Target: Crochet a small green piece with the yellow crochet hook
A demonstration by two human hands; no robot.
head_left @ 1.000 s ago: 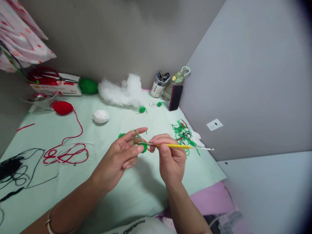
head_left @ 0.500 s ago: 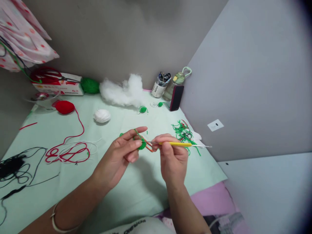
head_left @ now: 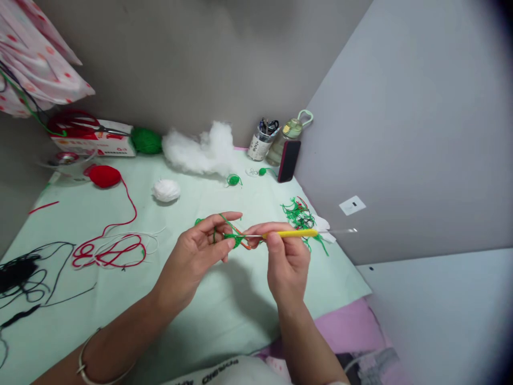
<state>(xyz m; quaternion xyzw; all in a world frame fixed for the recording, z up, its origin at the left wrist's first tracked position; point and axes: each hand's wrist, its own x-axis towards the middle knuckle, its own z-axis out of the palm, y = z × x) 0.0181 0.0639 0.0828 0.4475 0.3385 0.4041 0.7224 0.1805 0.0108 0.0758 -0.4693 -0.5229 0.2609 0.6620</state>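
Pinching green crochet piece (head_left: 238, 241) in partly spread left hand (head_left: 198, 248); gripping yellow-handled hook (head_left: 294, 233) in curled right hand (head_left: 286, 262).

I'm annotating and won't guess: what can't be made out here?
Head view:
Yellow-handled crochet hook: right tip blurred.
Green crochet piece: partly behind the left hand's thumb; stitches too small to count.
Black yarn: cut off by the left edge.
Water bottle: body partly hidden by the phone.
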